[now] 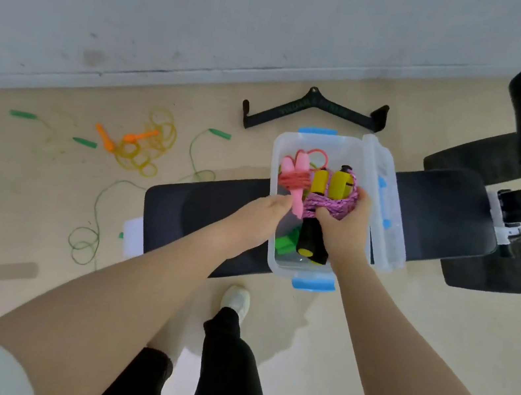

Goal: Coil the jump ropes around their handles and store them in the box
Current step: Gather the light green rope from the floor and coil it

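Storing step: right hand has fingers curled around the pink-speckled rope bundle, lowering it into the clear box on the bench. Left hand rests at the box's 9 o'clock wall, fingertips on the pink-handled bundle (grip unclear). Next: release, withdraw upward; tight walls. Orange rope and green ropes remain at 9–10 o'clock, open floor.

Only marking: dark green lettering along the black V-shaped cable-machine handle on floor near wall. Too blurred to read; no other text, nos. or labels legible.
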A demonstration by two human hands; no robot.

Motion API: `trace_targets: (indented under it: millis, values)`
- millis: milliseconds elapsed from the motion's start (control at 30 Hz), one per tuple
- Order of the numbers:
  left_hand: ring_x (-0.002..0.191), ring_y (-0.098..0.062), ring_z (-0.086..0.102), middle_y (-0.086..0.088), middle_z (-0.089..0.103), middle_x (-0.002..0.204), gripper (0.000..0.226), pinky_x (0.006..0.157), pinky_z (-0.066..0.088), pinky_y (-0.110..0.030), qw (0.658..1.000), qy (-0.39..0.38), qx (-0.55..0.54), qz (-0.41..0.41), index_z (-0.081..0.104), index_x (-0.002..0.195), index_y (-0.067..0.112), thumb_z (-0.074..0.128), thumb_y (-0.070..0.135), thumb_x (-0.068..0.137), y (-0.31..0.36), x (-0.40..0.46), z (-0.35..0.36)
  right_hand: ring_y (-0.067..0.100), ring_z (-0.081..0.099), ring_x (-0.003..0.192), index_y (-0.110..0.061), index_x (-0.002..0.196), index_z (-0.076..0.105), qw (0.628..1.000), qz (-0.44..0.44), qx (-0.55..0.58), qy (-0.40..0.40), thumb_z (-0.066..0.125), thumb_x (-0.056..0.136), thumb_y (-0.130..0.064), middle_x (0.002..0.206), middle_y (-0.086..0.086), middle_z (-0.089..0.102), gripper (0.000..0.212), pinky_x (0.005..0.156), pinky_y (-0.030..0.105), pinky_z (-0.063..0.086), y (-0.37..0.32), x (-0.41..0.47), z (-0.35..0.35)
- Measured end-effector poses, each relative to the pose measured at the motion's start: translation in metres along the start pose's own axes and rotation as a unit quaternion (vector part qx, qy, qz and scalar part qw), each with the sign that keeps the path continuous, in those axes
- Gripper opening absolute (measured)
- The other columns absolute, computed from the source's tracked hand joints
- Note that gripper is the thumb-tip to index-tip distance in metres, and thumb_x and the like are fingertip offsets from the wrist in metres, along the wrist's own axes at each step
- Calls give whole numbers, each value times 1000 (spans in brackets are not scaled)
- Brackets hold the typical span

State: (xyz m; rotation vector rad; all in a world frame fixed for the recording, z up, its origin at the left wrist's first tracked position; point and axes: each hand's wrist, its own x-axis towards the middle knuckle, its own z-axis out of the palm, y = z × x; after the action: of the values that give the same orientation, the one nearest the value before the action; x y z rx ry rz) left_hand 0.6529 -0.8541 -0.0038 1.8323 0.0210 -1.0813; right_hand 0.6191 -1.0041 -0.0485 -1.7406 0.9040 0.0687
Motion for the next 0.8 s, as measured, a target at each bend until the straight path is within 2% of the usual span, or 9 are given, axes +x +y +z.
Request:
trace_targets:
  millis: [67, 167, 200, 267, 367, 500, 567, 667, 800]
  values:
    - [104, -10, 41, 4, 47, 108, 29, 89, 29, -26, 999, 34, -13, -12, 52, 108, 21, 27, 34, 101, -12, 9, -8, 25, 42, 122, -21, 147, 15, 987, -2, -162, 3, 61, 84, -13, 139, 10, 34, 78, 104, 40, 37, 15, 17, 7]
    - [108, -10, 46, 5, 56, 119, 39, 96, 33, -27, 995, 61, -4, -75, 53, 125, 17, 30, 37, 100, -40, 14, -24, 36, 24, 136, -21, 149, -5, 908, 84, -385, -144, 50, 91, -22, 152, 17, 13, 80, 111, 46, 24, 38, 27, 22]
    - [108, -11, 49, 4, 58, 121, 38, 99, 35, -29, 993, 66, -2, -100, 51, 126, 17, 31, 36, 100, -49, 13, -30, 37, 17, 139, -20, 149, -6, 884, 105, -428, -157, 47, 91, -21, 154, 17, 7, 79, 112, 46, 19, 39, 25, 26]
    - [105, -15, 56, 1, 62, 118, 35, 103, 39, -34, 988, 73, -25, -135, 50, 127, 16, 35, 31, 99, -62, 8, -41, 35, 9, 142, -19, 149, 3, 868, 86, -473, -121, 46, 88, -16, 156, 15, 2, 75, 114, 44, 14, 31, 17, 35]
    - [100, -18, 61, 1, 65, 107, 32, 102, 43, -39, 985, 81, -41, -145, 52, 124, 15, 38, 27, 99, -71, -7, -61, 33, 12, 141, -14, 140, 30, 870, -46, -487, -61, 49, 85, -13, 156, 12, 8, 58, 114, 44, 17, 8, -3, 57]
    - [95, -16, 63, 2, 66, 104, 28, 97, 46, -35, 987, 108, -44, -113, 55, 118, 16, 40, 29, 98, -85, -43, -100, 29, 32, 132, -12, 129, 49, 854, -171, -460, -171, 45, 91, -14, 145, 11, 33, 38, 108, 40, 30, -27, -40, 109]
    - [91, -16, 63, 0, 66, 104, 24, 90, 47, -30, 984, 130, -58, -107, 56, 113, 17, 41, 28, 98, -96, -67, -127, 27, 45, 121, -11, 123, 54, 852, -186, -424, -246, 43, 93, -12, 136, 9, 44, 32, 102, 37, 38, -47, -62, 138]
    - [78, -13, 59, -1, 64, 96, 20, 67, 46, -15, 976, 173, -96, -87, 58, 110, 13, 45, 19, 97, -125, -108, -175, 24, 53, 113, -11, 120, 57, 834, -164, -398, -346, 39, 95, -13, 126, 6, 56, 31, 96, 34, 43, -74, -103, 189]
    - [65, -12, 54, -10, 61, 96, 15, 48, 41, -6, 952, 249, -154, -90, 56, 103, 9, 46, 5, 94, -192, -171, -252, 28, 57, 106, -8, 116, 59, 804, -166, -407, -400, 39, 96, -16, 116, 12, 62, 30, 93, 38, 46, -98, -159, 272]
